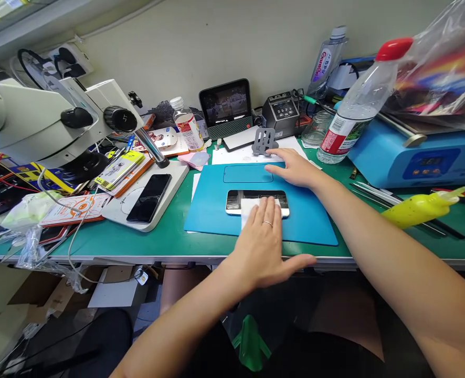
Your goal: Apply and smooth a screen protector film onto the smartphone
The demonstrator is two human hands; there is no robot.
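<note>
Green surface (169,242) below a pale wall (169,47), blue mat (209,215) mid-frame, phone (233,199) flat on it — long axis left to right — left hand (261,241) laid flat on white cloth (249,206) over the phone, right hand (293,167) spread, upper right of mat.

"Ganten" on rear bottle (322,65); blue machine display (432,161) blurred.

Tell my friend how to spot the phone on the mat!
On the green table lies a blue mat. The phone lies there, partly under a white wipe beneath the left hand. Its pale rim sets it apart from the black phone on the microscope base.
</note>
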